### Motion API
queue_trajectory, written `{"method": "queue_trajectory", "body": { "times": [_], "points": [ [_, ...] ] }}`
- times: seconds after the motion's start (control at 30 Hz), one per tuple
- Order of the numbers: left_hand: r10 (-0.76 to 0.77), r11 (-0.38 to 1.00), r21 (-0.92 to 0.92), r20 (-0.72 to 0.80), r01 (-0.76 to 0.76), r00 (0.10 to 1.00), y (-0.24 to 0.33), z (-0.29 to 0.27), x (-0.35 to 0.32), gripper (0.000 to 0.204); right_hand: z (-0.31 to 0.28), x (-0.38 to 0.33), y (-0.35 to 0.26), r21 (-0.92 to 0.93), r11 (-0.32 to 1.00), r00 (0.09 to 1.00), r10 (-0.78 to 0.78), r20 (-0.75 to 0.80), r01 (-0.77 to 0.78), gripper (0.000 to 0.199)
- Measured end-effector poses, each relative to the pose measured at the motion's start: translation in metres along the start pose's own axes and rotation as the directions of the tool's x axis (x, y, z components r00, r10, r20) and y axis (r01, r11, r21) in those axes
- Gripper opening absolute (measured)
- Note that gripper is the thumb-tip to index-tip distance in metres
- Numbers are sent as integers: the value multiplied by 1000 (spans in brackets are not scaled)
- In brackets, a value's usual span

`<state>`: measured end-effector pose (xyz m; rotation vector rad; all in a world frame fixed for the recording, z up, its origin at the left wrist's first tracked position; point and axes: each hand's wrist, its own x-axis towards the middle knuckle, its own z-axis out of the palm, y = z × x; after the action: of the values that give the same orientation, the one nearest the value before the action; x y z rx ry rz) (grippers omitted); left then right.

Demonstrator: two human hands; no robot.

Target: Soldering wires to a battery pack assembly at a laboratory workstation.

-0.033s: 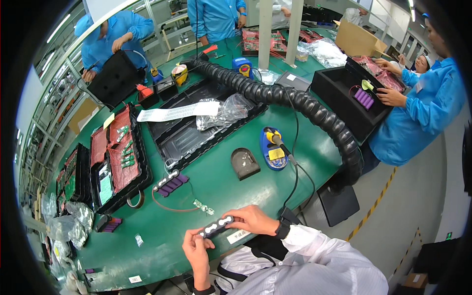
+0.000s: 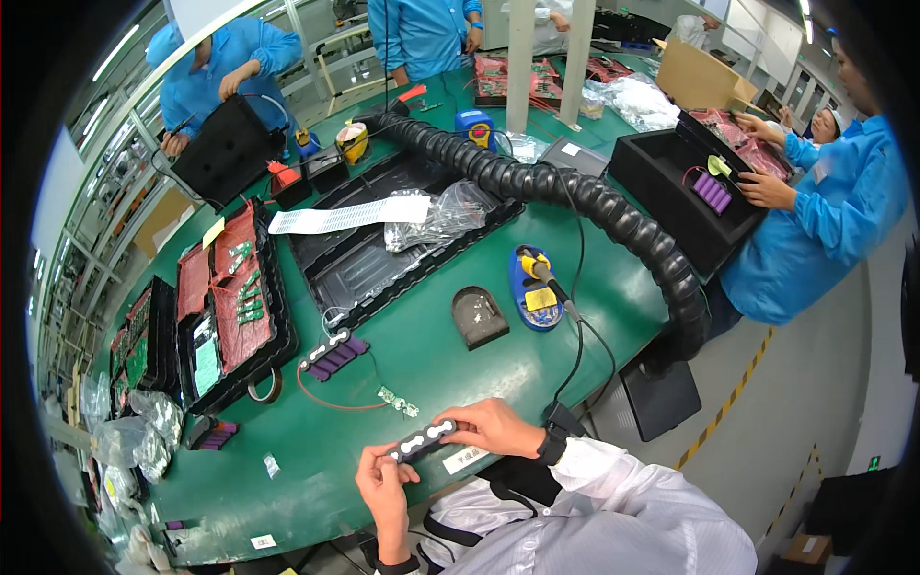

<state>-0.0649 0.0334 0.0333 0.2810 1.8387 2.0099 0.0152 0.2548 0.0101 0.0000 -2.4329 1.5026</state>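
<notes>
Between my two hands, above the table's near edge, is a battery pack (image 2: 422, 440) with a dark end strip and white, linked spots facing up. The fingers of my left hand (image 2: 385, 476) close on its left end. At its right end, my right hand (image 2: 493, 427) pinches it between thumb and fingers. Further left on the green table (image 2: 402, 364) lies another battery pack (image 2: 335, 355) with purple cells. A red wire runs from that pack to a small green circuit board (image 2: 398, 402), which lies just beyond my hands.
A soldering iron (image 2: 544, 273) rests in a blue stand (image 2: 534, 305), beside a dark open tray (image 2: 479, 317). Behind them bends a thick black hose (image 2: 575, 192). Black cases with red-lined circuit boards (image 2: 251, 307) stand left. Co-workers in blue work at the far side and right.
</notes>
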Motion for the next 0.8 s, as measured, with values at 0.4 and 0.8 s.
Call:
{"method": "queue_trajectory", "body": {
  "times": [0.4, 0.8],
  "points": [
    [52, 995, 83, -31, -49, 998, -8, -4, 0, 16, 4, 2, 2, 45, 995, 995, 86, 48, -88, 36],
    [384, 751, 504, 193, -427, 903, -13, -2, 2, 49, -25, -6, -43, -107, 972, 964, 222, 147, -208, 59]
  ]
}}
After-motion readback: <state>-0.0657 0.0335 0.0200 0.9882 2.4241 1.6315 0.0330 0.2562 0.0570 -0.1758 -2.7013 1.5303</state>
